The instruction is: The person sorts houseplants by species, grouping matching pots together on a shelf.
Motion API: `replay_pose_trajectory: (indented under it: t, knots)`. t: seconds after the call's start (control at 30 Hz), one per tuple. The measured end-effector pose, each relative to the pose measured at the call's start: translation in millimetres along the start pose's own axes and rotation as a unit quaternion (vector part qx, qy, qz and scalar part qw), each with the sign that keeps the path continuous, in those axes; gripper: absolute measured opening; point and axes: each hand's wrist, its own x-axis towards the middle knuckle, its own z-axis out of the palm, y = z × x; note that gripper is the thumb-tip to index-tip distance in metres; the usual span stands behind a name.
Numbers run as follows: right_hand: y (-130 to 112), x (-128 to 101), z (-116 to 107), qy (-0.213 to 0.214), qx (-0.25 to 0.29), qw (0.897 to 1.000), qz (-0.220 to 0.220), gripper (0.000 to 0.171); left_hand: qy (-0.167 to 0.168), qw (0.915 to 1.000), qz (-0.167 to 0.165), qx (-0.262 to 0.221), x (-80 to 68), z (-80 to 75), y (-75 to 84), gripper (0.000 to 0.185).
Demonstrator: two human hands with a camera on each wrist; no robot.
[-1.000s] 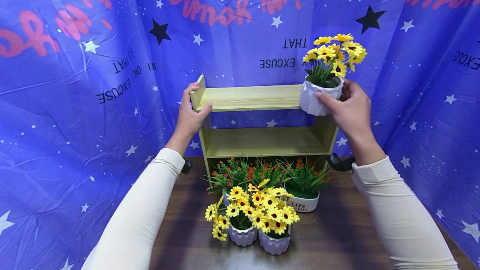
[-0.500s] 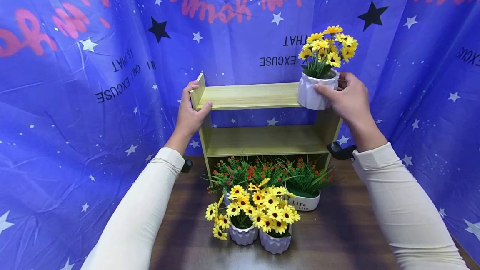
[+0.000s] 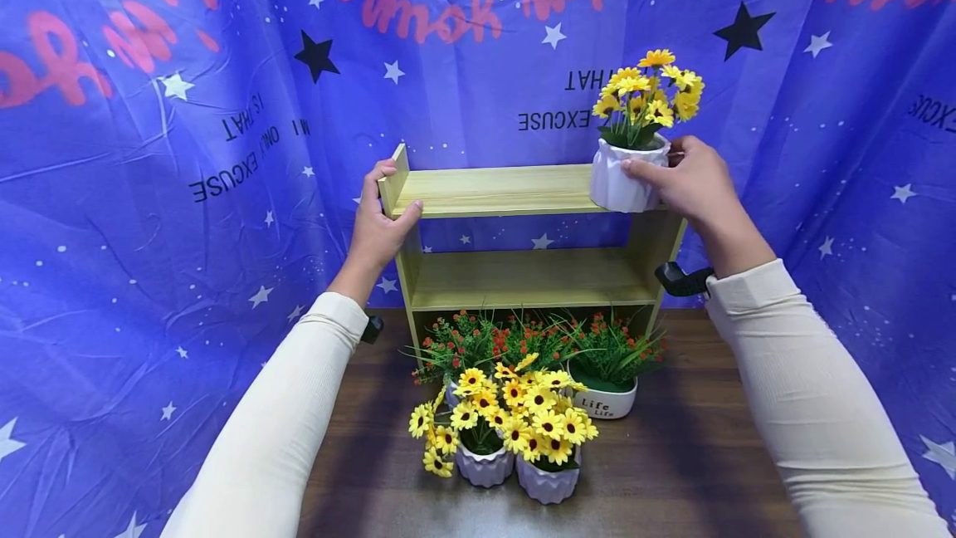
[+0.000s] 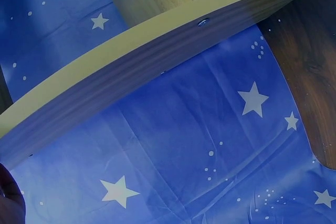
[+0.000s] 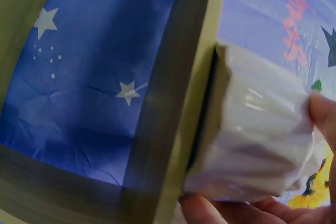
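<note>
Over the last second, the white pot shifts left and back along the right-hand end of the shelf unit's top board, and its tilt lessens until it stands nearly upright. This indicates that placement on the top board is at or near the seating stage. Full contact cannot be confirmed: the right wrist view shows a dark strip between the pot's base and the board. The right grip is closed around the pot, thumb on the front wall and fingers at the far side. The left grip clasps the left side panel, thumb on the front edge of the top board; its position is unchanged, and it appears to steady the unit. Containers: the held pot carries yellow flowers above dark green leaves. On the bench, the front-left pot and the front-right pot stand side by side, each ribbed and filled with yellow, dark-centred flowers whose heads overlap. Behind them, below the middle board, a white oval planter lettered "Life" holds a green plant with red blooms. Two similar red-flowered plants stand to its left in the head view; their containers are largely hidden by the yellow flowers in front.
</note>
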Motion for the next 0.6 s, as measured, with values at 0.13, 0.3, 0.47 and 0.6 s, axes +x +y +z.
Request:
replay_pose_trajectory:
  t: [0.13,0.3,0.47,0.6]
  knots:
    - [-2.4,7.8,-4.1,-0.056,0.025,0.998,0.012,0.093,0.000,1.0000,-0.001,-0.001,-0.5,0.0,1.3,0.051]
    - [-5.6,14.5,-7.5,-0.098,0.032,0.994,0.036,0.095,0.004,1.0000,-0.008,-0.002,-1.5,-0.1,3.5,0.053]
    - [-8.0,20.2,-5.4,-0.108,0.038,0.992,0.052,0.096,-0.001,0.9999,-0.015,-0.001,-2.1,-0.8,4.5,0.052]
    - [-8.9,25.2,-3.1,-0.105,0.039,0.992,0.062,0.099,-0.002,0.9999,-0.013,-0.002,-2.0,-0.3,5.0,0.051]
